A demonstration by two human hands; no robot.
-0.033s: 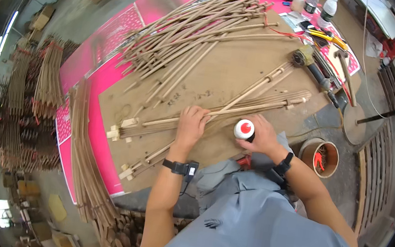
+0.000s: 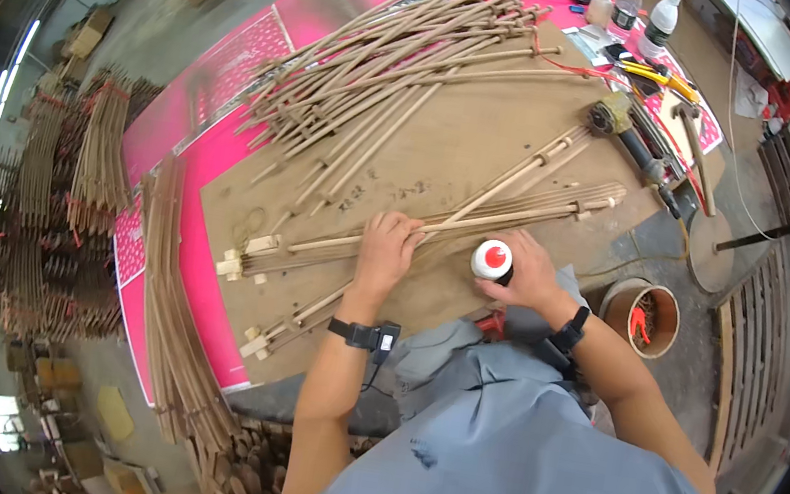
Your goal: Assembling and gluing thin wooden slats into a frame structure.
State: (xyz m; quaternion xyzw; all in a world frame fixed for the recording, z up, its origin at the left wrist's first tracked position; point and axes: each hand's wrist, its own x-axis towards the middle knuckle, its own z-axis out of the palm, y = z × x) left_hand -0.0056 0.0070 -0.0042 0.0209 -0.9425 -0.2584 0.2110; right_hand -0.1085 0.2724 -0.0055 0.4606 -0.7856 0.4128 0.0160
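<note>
My left hand (image 2: 388, 251) is closed around a thin wooden rod (image 2: 330, 241), where a second rod (image 2: 505, 182) crosses it at a slant. Just to the right, my right hand (image 2: 524, 277) grips a bottle (image 2: 493, 259) with a white top and a red cap, seen from above. More thin wooden strips (image 2: 532, 204) lie beneath and behind the bottle. Small pale wood blocks (image 2: 231, 266) are fixed at the left end of the rods. Another short rod assembly (image 2: 266, 337) rests near the front edge of the brown board.
A big pile of rods (image 2: 390, 64) covers the board's far side. A power tool (image 2: 623, 133), a hammer (image 2: 696, 153) and plastic bottles (image 2: 659, 26) are at the far right. Long strips (image 2: 171, 296) lie along the left. A round bin (image 2: 668, 331) stands at my right.
</note>
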